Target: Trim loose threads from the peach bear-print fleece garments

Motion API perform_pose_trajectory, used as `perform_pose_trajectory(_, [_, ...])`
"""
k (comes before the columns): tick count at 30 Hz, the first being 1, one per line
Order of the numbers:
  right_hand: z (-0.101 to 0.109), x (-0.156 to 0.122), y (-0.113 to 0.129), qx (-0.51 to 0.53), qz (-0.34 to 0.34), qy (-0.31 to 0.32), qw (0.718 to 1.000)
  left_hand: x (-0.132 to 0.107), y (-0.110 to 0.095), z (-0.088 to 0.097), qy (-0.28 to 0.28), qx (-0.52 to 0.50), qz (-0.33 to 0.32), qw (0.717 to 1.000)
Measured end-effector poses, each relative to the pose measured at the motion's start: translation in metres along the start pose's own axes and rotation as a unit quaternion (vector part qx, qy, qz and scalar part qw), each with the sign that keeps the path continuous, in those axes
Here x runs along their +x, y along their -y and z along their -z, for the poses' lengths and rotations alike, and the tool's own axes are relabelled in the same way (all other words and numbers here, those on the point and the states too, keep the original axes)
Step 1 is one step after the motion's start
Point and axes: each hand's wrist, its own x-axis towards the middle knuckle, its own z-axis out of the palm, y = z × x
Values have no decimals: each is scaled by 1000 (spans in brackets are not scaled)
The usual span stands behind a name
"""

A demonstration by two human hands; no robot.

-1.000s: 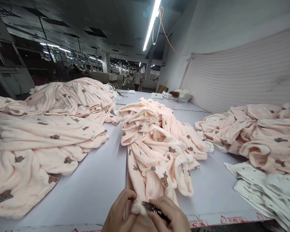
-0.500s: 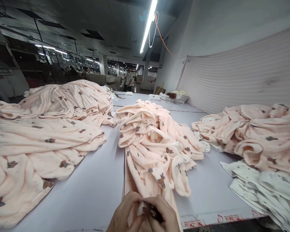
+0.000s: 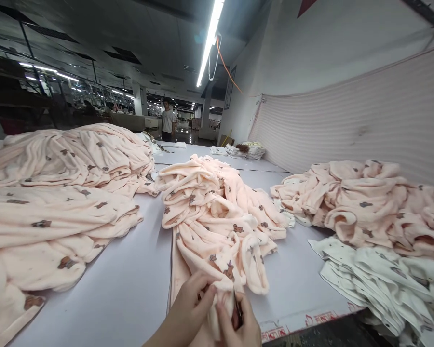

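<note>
A pale pink fleece garment [image 3: 202,217] printed with brown bears lies bunched in the middle of the table, one part hanging toward me. My left hand [image 3: 190,306] pinches an edge of this cloth between thumb and fingers. Close beside it, my right hand [image 3: 240,323] is closed around small dark thread snips [image 3: 238,313], whose narrow tip points up along the cloth. The right thumb also presses on the fabric. Fingers and cloth hide most of the snips, and I cannot tell whether the blades touch a thread.
Pink fleece piles [image 3: 94,154] cover the left side of the table [image 3: 130,274]. Another pink pile [image 3: 365,202] lies on the right, with white printed pieces [image 3: 376,274] overhanging the front edge. Folded white cloths [image 3: 253,150] sit far back. A person [image 3: 167,120] stands beyond the table.
Both hands have moved up the cloth, and the pinched edge is lifted with the snips' tip now showing beside it. The view has turned slightly right.
</note>
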Motion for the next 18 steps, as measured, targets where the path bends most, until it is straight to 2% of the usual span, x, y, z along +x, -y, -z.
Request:
perform_pose_trajectory(2, [6, 21, 3, -33, 24, 0, 999, 3, -1, 5, 30, -104, 66, 992])
perform_pose_trajectory(4, [15, 41, 7, -65, 46, -5, 997, 6, 2, 11, 63, -226, 144, 961])
perform_pose_trajectory(6, [21, 53, 13, -107, 69, 4, 992, 7, 6, 14, 75, -319, 189, 926])
perform_pose_trajectory(8, [25, 58, 18, -128, 91, 47, 986, 8, 9, 15, 65, -377, 199, 902])
perform_pose_trajectory(11, [29, 53, 20, -82, 130, 115, 981, 8, 9, 14, 65, -423, 186, 884])
perform_pose_trajectory(15, [36, 46, 17, -64, 174, 124, 975, 10, 8, 12, 97, -438, 177, 876])
perform_pose_trajectory(18, [38, 48, 18, -61, 161, 137, 975, 12, 8, 12, 101, -429, 182, 879])
